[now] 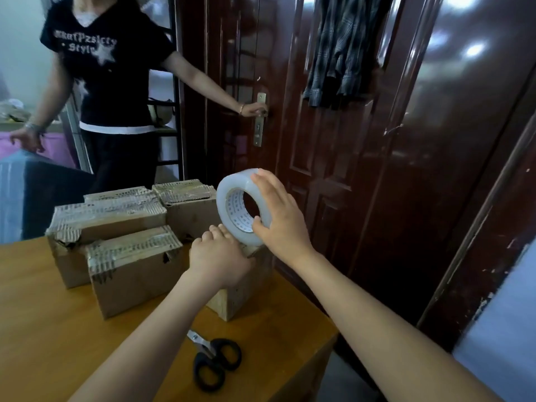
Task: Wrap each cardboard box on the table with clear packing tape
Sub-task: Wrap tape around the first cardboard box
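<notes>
A glossy dark red-brown door [333,140] with a metal handle [260,120] fills the back; a plaid shirt [342,47] hangs on it. Light glares off its panels. A wooden tabletop [43,314] stands before it, a pale wall [20,39] far left

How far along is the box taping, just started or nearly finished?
Hard to judge what is done: the four boxes behind have torn, ragged tops, and any clear tape on them cannot be made out. In hand: the right hand grips the tape roll above a small box that the left hand rests on. The scissors lie unused, so cutting is still ahead.
</notes>
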`<control>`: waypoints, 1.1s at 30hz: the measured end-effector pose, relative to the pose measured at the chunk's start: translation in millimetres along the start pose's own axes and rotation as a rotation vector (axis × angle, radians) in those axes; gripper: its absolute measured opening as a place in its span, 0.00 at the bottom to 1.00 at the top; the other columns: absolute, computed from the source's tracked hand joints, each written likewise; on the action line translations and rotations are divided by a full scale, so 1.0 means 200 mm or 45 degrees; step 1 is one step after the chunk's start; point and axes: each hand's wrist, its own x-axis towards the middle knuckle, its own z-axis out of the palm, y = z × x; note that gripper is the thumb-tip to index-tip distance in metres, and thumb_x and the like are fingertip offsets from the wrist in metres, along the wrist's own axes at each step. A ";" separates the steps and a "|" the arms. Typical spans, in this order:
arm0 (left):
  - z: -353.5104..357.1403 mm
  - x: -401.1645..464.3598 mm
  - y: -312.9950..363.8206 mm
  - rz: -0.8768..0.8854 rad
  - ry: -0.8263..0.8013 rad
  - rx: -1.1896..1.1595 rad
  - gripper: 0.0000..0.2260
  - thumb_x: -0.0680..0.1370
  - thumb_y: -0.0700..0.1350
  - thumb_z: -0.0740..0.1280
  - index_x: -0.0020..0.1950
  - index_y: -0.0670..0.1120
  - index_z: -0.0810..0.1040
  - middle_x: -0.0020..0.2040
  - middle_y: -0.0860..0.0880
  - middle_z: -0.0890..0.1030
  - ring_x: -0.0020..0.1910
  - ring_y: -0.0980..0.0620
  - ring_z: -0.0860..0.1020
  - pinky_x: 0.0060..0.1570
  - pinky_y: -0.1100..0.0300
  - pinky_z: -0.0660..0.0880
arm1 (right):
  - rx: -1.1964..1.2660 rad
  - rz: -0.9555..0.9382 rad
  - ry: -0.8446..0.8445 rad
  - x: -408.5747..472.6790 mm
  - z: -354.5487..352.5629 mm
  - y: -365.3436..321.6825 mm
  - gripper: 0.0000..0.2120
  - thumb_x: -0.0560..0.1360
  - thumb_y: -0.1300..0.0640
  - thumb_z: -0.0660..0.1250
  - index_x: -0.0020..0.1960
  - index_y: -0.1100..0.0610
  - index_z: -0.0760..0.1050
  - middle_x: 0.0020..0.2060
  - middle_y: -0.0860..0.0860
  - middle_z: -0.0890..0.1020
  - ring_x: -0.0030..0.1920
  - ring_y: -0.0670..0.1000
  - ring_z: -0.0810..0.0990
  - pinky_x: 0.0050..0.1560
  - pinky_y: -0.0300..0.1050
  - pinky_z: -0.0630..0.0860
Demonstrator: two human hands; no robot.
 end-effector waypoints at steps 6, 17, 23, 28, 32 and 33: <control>-0.02 0.00 0.01 -0.011 -0.023 0.012 0.44 0.78 0.69 0.51 0.79 0.38 0.44 0.79 0.39 0.52 0.76 0.40 0.58 0.72 0.49 0.60 | -0.152 -0.040 -0.426 0.10 -0.22 -0.06 0.37 0.72 0.64 0.66 0.77 0.48 0.57 0.76 0.44 0.58 0.54 0.48 0.72 0.52 0.39 0.62; -0.02 0.00 0.01 -0.015 -0.013 -0.040 0.48 0.75 0.72 0.54 0.79 0.37 0.45 0.78 0.39 0.56 0.75 0.39 0.60 0.70 0.49 0.61 | -0.553 0.067 -1.212 -0.20 -0.62 -0.03 0.36 0.70 0.61 0.67 0.74 0.41 0.60 0.69 0.37 0.66 0.56 0.40 0.72 0.48 0.41 0.73; -0.02 -0.01 0.02 0.009 0.032 -0.121 0.48 0.74 0.71 0.58 0.78 0.37 0.49 0.75 0.39 0.62 0.73 0.39 0.64 0.68 0.49 0.64 | -0.621 0.148 -1.506 -0.27 -0.63 -0.02 0.36 0.72 0.60 0.68 0.74 0.40 0.59 0.71 0.39 0.65 0.54 0.45 0.74 0.45 0.41 0.74; -0.06 0.00 -0.01 0.010 -0.005 -0.397 0.38 0.71 0.67 0.67 0.69 0.39 0.69 0.64 0.40 0.73 0.62 0.40 0.72 0.58 0.48 0.71 | -0.609 0.210 -1.596 -0.19 -0.65 -0.05 0.36 0.73 0.61 0.67 0.75 0.41 0.58 0.71 0.42 0.65 0.52 0.43 0.74 0.41 0.37 0.71; -0.12 0.01 -0.06 0.049 -0.359 -1.207 0.17 0.73 0.55 0.72 0.46 0.40 0.83 0.43 0.42 0.85 0.44 0.43 0.83 0.45 0.51 0.79 | -0.570 0.206 -1.527 -0.16 -0.67 -0.05 0.36 0.73 0.63 0.67 0.75 0.40 0.58 0.71 0.39 0.64 0.34 0.26 0.69 0.29 0.33 0.64; -0.12 0.01 -0.07 0.050 -0.450 -1.271 0.16 0.74 0.54 0.71 0.45 0.40 0.84 0.42 0.43 0.85 0.42 0.43 0.84 0.44 0.53 0.79 | -0.561 0.200 -1.517 -0.16 -0.65 -0.05 0.36 0.73 0.63 0.67 0.75 0.40 0.58 0.71 0.39 0.64 0.32 0.23 0.67 0.29 0.33 0.63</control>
